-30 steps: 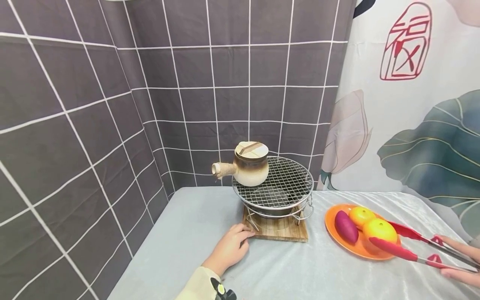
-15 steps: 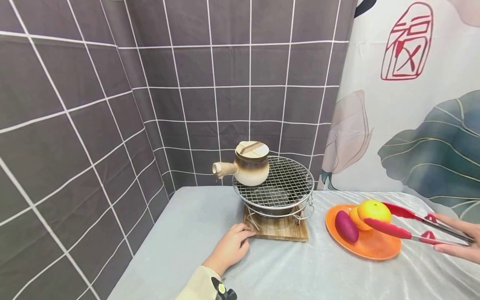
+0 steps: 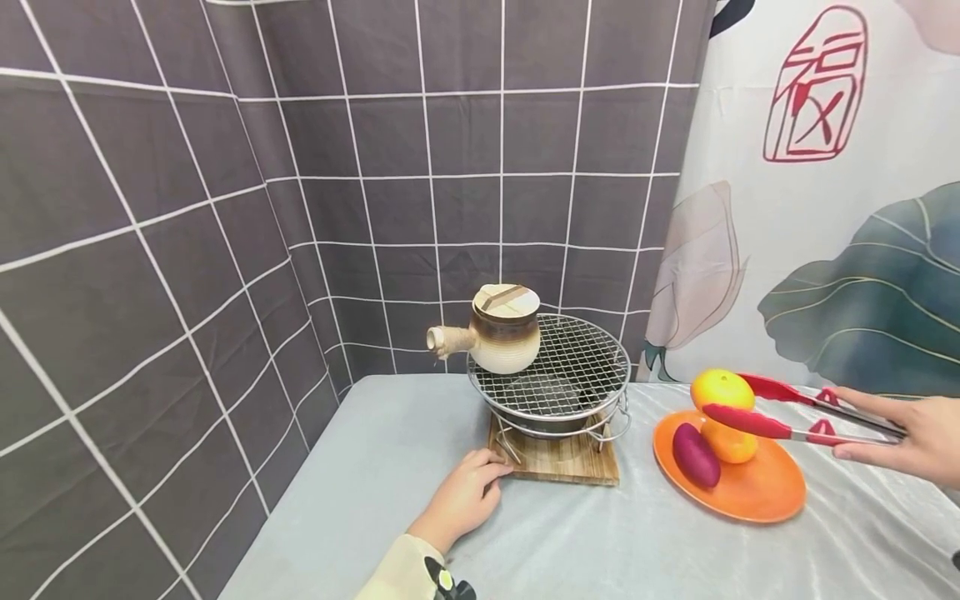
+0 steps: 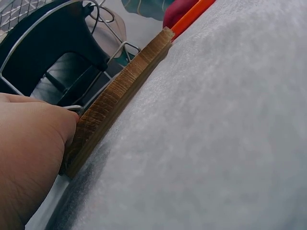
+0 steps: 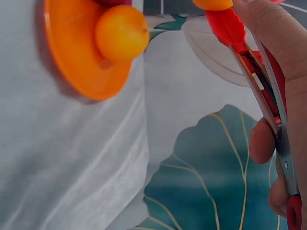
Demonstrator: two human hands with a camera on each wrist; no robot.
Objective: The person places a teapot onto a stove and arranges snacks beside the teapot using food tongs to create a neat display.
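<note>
In the head view my right hand (image 3: pixel 918 437) grips red-tipped metal tongs (image 3: pixel 757 423). Pinched between the tong tips is an orange (image 3: pixel 722 390), raised over an orange plate (image 3: pixel 772 496). A second orange (image 3: pixel 730 443) and a purple sweet potato (image 3: pixel 696 456) lie on that plate. My left hand (image 3: pixel 459 500) holds the front left corner of a wooden board (image 3: pixel 570 467); the left wrist view shows the hand at the end of the board's edge (image 4: pixel 120 91), its fingertips mostly hidden. The tong handles (image 5: pixel 283 148) lie within my right fingers in the right wrist view.
On the board stands a round stove with a wire grill (image 3: pixel 585 358). A lidded clay pot (image 3: pixel 504 346) sits at the grill's left side, its side handle (image 3: pixel 450 340) jutting left. A dark tiled-pattern curtain (image 3: pixel 465 208) and a printed white cloth (image 3: pixel 750 250) hang behind the table.
The right hand has moved left and up with the tongs, lifting the orange off the plate to above the second orange. My left hand has stayed at the board's corner.
</note>
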